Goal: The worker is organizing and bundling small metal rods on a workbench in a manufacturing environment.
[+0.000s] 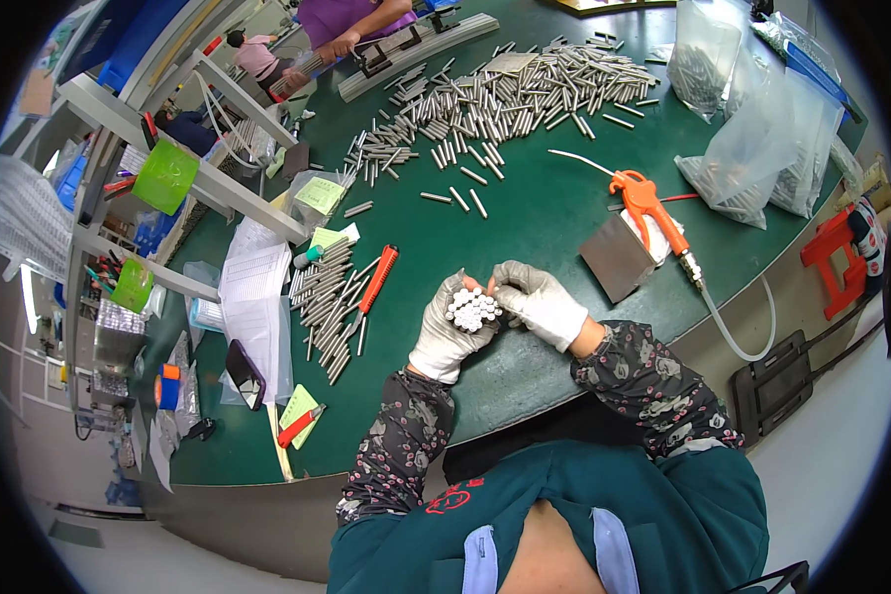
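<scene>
My left hand, in a white glove with bare fingertips, is closed around a bundle of metal rods, their round ends facing up. At the bundle's right side, my gloved right hand has its fingers pinched together against the rods; whether it grips a single one is hidden. Left of my hands, more rods lie side by side in a loose row. An orange-handled tool with a thin metal shaft rests across that row. Farther off spreads a large heap of loose rods.
To the right lie an orange air blow gun on its hose and a dark square block. Clear bags of rods stand beyond. Paper sheets, a phone and a red cutter lie left. Across the table a co-worker's hand works.
</scene>
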`<move>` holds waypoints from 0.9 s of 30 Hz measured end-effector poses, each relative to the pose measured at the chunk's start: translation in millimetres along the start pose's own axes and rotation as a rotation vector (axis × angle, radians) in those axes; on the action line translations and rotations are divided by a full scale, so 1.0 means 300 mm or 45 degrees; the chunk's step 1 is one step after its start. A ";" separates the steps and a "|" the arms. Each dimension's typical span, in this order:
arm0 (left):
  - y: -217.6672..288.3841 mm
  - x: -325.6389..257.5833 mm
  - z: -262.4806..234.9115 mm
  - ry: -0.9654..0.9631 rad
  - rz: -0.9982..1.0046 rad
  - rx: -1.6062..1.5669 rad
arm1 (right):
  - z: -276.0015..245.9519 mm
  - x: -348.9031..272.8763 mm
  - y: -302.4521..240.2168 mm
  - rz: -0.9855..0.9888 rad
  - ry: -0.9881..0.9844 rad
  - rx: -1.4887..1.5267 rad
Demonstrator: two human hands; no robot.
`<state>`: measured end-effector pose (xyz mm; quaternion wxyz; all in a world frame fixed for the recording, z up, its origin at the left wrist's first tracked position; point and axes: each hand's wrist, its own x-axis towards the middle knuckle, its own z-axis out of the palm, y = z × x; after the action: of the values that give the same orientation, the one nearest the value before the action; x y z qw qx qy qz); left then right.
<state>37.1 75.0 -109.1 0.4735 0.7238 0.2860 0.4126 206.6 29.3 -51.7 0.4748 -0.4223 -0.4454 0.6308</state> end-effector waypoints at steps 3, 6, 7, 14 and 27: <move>0.043 0.004 0.018 0.049 0.004 0.018 | -0.001 0.002 0.005 -0.009 0.013 0.032; 0.041 0.003 0.021 0.060 -0.032 -0.121 | -0.006 0.009 0.018 -0.004 0.011 0.039; 0.043 0.001 0.019 0.065 -0.029 -0.120 | -0.006 0.011 0.021 -0.005 0.006 0.036; 0.056 0.010 0.012 0.035 -0.158 -0.312 | -0.006 0.015 0.011 0.009 0.065 -0.022; 0.061 0.017 0.006 0.052 -0.268 -0.368 | -0.013 0.026 0.032 -0.037 0.069 -0.037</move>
<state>41.5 71.3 -91.0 0.6070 0.6058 0.3075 0.4123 206.6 36.2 -62.7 0.4896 -0.4396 -0.4476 0.6055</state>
